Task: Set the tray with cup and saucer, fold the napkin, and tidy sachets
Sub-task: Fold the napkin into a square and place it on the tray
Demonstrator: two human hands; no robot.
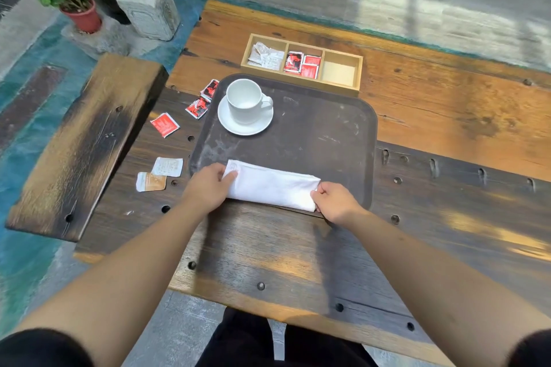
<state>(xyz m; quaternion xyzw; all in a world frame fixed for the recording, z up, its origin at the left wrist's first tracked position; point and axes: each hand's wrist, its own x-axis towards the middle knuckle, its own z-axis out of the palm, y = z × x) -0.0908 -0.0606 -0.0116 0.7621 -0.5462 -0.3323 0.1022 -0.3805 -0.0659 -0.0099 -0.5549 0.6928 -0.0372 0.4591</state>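
Two hands on the napkin (pixel 272 186), lower centre of frame. Left hand (pixel 208 188) curled over the napkin's left end, thumb on top, fingers tucked at the edge: a pinch on the cloth. Right hand (pixel 335 201) pinches the right end the same way, at the lower right corner. Napkin is white, folded into a long band, lying slightly skewed across the near rim of the tray (pixel 343 140). Judgement: soft, light, limp cloth; it will sag and unfold if lifted by one end, so grip both ends or the corners and press creases flat against the tray. Further up, cup (pixel 244 103) stands upright on saucer (pixel 235 125) in the tray's upper left; ceramic, rigid, breakable, best taken by the handle or by the saucer rim. Loose sachets (pixel 164 124) lie on the table (pixel 447 128) left of the tray: red ones near the cup, a white and a tan one lower down. Thin, light, slippery; pick by an edge. The box (pixel 301 65) beyond the tray holds white sachets left, red middle, right compartment bare.
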